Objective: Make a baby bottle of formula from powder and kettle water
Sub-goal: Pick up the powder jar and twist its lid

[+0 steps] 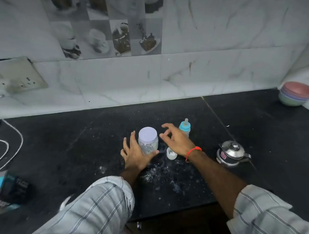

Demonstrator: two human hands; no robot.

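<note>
A clear plastic jar with a flat white screw lid (148, 140), partly filled with white powder, stands upright near the middle of a black speckled stone counter (71, 148). The left hand (134, 154) is pressed against the jar's left and near side: its thumb lies along the base of the jar in front, and its fingers (131, 137) are spread and point up beside the jar's left wall, so the hand cups the jar rather than closing fully around it. The right hand (176, 139) hovers just to the right of the lid, fingers loosely spread and curled, with a gap between its fingertips and the jar; it holds nothing. A red thread band (193, 151) circles the right wrist.

Just in front of the right hand, a small white cup-shaped scoop (171, 154) sits on the counter. Behind the right hand stands a small baby bottle with a light blue collar and clear teat (185, 127), upright and partly hidden by the hand. To the right, well apart from the jar, is a shiny steel kettle with a knobbed lid (231, 153). White powder specks (158, 172) are scattered on the counter nearer the person. In the far right corner is a stack of pastel bowls (295, 96).
</note>
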